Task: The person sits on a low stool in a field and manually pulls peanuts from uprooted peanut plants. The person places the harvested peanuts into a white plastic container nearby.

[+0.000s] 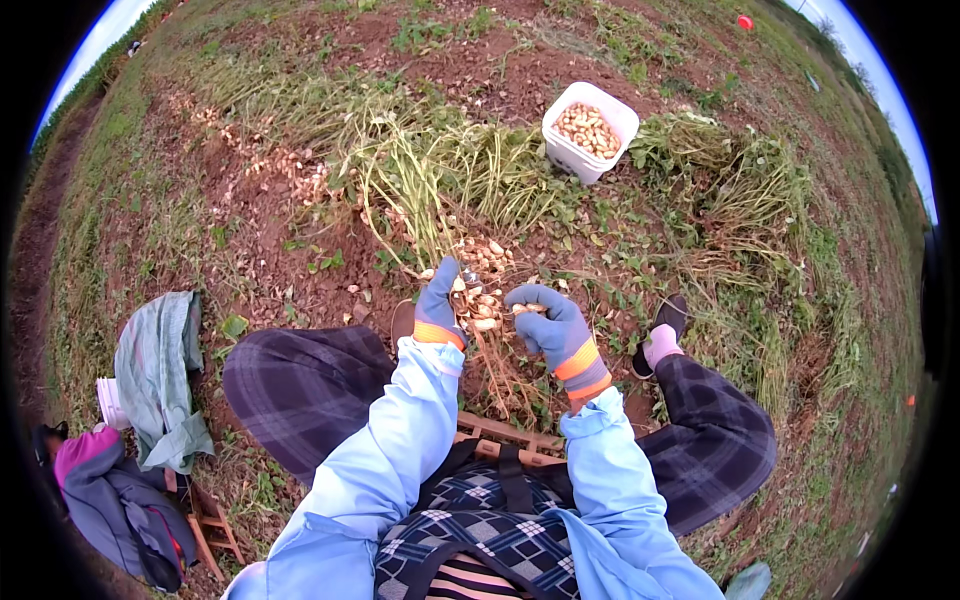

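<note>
My left hand (442, 304), in a grey-blue work glove with an orange cuff, is closed around an uprooted peanut plant; its stems (416, 195) point away from me. Clusters of peanut pods (484, 300) hang beside that hand, with thin roots (499, 367) trailing towards me. To the right of the pods, my right hand (551, 322), gloved alike, has thumb and fingers pinched on peanut pods (529, 308). Whether these pods are still attached to the plant cannot be told. The left palm and most of its fingers are hidden.
A white square bucket (566, 154) holding peanuts stands beyond my hands. Pulled peanut plants (735, 187) lie right and ahead, with exposed pods (285, 161) at the left. A person in a grey and pink jacket (112, 495) sits on my left by a wooden stool (214, 525).
</note>
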{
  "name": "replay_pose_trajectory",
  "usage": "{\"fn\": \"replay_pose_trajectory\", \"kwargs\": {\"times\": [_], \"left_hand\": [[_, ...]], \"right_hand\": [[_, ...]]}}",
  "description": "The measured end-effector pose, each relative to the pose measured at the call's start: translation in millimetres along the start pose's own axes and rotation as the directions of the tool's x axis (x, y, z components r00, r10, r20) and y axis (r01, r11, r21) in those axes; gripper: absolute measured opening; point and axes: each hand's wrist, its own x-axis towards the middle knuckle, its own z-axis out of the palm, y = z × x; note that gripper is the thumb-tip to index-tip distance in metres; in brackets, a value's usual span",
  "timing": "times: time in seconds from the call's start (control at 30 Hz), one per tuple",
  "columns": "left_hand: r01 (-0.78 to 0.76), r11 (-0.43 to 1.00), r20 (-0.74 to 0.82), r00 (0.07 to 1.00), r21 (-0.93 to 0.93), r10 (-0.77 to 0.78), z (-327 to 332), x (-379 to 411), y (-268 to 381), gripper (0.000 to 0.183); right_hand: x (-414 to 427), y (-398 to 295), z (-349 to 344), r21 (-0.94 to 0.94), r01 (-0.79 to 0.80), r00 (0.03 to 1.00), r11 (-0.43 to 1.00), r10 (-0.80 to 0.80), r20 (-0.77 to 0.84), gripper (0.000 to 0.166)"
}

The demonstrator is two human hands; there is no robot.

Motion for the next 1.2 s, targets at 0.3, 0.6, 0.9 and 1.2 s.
{"fn": "replay_pose_trajectory", "kwargs": {"times": [0.3,0.6,0.9,1.2], "left_hand": [[-0.082,0.994,-0.040,0.996,-0.066,0.080,-32,19,-10,0.028],[-0.224,0.973,-0.235,0.944,0.057,0.232,-46,28,-22,0.028],[-0.122,0.991,-0.050,0.992,-0.044,0.120,-28,9,-15,0.032],[-0.154,0.988,-0.020,0.988,-0.035,0.153,-39,14,-15,0.031]], "right_hand": [[17,43,24,-0.459,0.234,0.963,0.857,-0.268,-0.009,0.028],[16,42,30,-0.600,0.407,0.888,0.689,-0.452,0.082,0.028],[15,46,33,-0.691,0.424,0.862,0.585,-0.495,0.110,0.025],[5,38,44,-0.777,0.404,0.825,0.482,-0.560,0.081,0.022]]}}
